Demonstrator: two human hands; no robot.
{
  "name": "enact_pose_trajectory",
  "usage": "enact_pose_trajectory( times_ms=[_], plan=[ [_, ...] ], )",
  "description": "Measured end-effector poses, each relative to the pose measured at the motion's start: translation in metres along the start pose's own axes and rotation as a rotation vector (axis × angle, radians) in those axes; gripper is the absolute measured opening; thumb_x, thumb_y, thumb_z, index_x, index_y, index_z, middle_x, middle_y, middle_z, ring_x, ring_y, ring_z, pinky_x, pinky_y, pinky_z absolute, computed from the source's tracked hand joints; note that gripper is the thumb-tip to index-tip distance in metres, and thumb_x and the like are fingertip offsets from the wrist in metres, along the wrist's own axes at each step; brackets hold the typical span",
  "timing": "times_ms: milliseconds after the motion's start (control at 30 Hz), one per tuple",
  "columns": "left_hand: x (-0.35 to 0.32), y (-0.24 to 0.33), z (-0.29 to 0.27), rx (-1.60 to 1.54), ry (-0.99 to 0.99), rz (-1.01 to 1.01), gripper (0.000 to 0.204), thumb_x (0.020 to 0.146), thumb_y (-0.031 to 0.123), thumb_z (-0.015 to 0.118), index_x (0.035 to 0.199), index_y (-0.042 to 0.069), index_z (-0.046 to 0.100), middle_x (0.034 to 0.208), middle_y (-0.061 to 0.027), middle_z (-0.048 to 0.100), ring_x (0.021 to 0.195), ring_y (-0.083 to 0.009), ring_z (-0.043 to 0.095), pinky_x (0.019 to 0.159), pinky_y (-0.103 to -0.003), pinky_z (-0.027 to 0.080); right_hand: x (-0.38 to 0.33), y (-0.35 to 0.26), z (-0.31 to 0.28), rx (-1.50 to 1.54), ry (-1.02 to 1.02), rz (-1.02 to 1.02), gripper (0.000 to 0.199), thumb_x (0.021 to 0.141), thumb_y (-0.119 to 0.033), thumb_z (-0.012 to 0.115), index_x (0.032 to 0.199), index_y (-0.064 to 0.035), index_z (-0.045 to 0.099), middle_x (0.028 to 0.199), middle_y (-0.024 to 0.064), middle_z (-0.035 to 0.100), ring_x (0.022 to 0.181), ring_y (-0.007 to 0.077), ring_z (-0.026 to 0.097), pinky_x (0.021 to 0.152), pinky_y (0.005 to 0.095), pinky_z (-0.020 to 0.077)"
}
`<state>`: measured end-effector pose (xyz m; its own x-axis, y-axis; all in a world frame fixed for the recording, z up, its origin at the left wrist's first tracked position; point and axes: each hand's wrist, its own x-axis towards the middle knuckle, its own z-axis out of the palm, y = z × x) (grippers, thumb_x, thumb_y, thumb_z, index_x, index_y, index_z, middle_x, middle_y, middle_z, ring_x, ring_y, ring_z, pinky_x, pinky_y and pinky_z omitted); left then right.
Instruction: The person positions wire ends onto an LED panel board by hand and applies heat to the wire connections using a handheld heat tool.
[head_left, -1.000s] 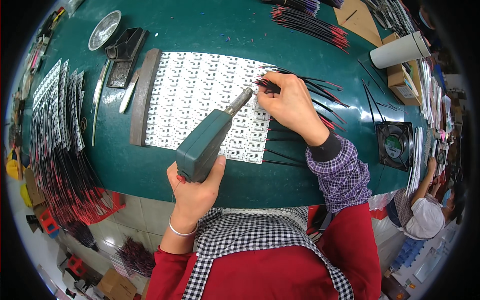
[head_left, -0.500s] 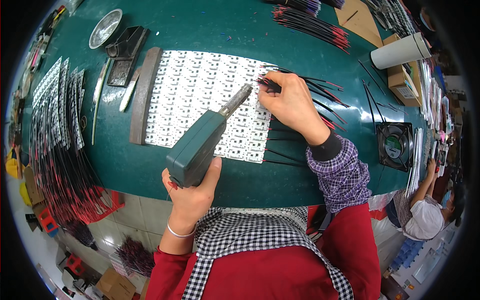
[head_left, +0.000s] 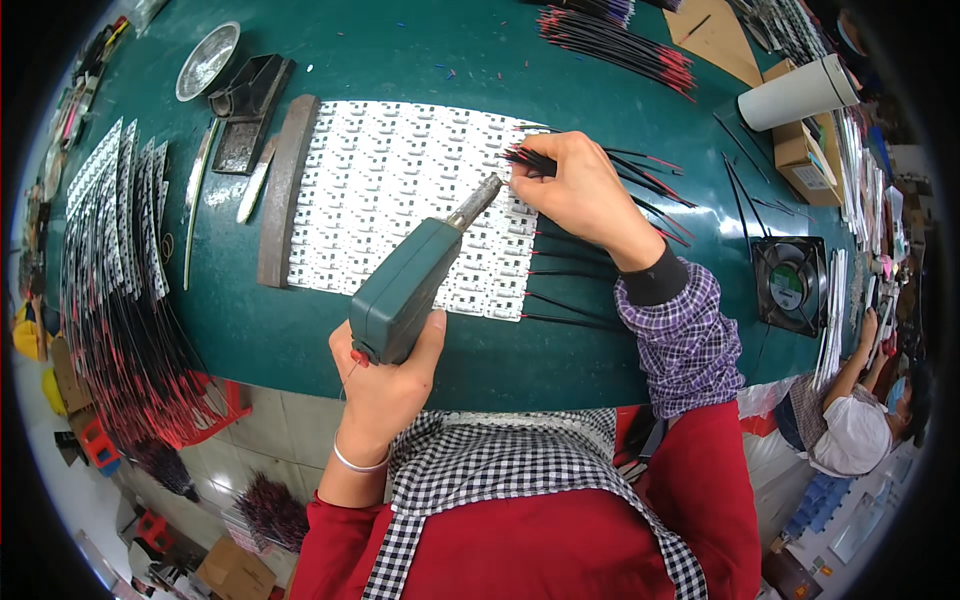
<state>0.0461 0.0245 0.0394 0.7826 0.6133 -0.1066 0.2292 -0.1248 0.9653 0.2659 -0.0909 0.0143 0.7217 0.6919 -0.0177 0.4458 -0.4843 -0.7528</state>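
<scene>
A green soldering gun (head_left: 405, 290) is gripped in my left hand (head_left: 392, 390), fingers wrapped round its body. Its metal tip points up and right, close to the fingers of my right hand (head_left: 590, 190). That hand pinches a small bunch of black wires (head_left: 532, 160) over the right edge of a white sheet of circuit boards (head_left: 400, 175). Several black wires with red ends (head_left: 570, 272) stick out to the right along that edge. Whether the tip touches a wire or the sheet is hard to tell.
A dark metal bar (head_left: 288, 195) lies along the sheet's left edge. Left of it are a black stand (head_left: 245, 125), a metal bowl (head_left: 208, 60) and wired board strips (head_left: 115, 220). Rightward stand a small fan (head_left: 789, 285) and a white cylinder (head_left: 798, 93). Another person (head_left: 850, 430) works far right.
My left hand has shifted the soldering gun's body slightly right, its tip staying near my right fingers. My right hand has moved slightly up and left, still pinching the wires.
</scene>
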Motion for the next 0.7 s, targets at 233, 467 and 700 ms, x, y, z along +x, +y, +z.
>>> enact_pose_trajectory(
  times_ms=[233, 467, 700],
  plan=[
    [-0.009, -0.005, -0.005, -0.139, 0.131, -0.016, 0.013, 0.078, -0.002, 0.074, 0.088, -0.002, 0.067, 0.079, -0.0011, 0.066, 0.065, -0.0058, 0.057, 0.058, -0.022, 0.044, -0.002, -0.004, -0.002, -0.021, -0.020, 0.005, 0.017, 0.075, -0.010, 0.061, 0.081, 0.0057, 0.064, 0.070, 0.0217, 0.062, 0.065, 0.0378, 0.060, 0.063, 0.0439, 0.0467],
    [-0.013, 0.003, -0.006, -0.206, 0.167, 0.001, 0.029, 0.078, -0.005, 0.072, 0.106, -0.006, 0.066, 0.099, -0.0102, 0.070, 0.086, -0.0130, 0.066, 0.075, -0.026, 0.053, -0.020, 0.001, -0.016, -0.167, 0.065, -0.294, 0.016, 0.087, -0.006, 0.058, 0.098, 0.0054, 0.060, 0.092, 0.0183, 0.058, 0.085, 0.0348, 0.055, 0.077, 0.0424, 0.0458],
    [-0.015, -0.001, -0.008, -0.202, 0.149, -0.041, 0.032, 0.079, -0.006, 0.071, 0.110, -0.006, 0.065, 0.103, -0.0110, 0.070, 0.090, -0.0135, 0.066, 0.077, -0.026, 0.054, -0.044, -0.018, -0.007, -0.098, 0.152, -0.228, 0.023, 0.078, 0.005, 0.060, 0.100, 0.0013, 0.061, 0.092, 0.0166, 0.056, 0.086, 0.0368, 0.058, 0.074, 0.0439, 0.0461]
  ],
)
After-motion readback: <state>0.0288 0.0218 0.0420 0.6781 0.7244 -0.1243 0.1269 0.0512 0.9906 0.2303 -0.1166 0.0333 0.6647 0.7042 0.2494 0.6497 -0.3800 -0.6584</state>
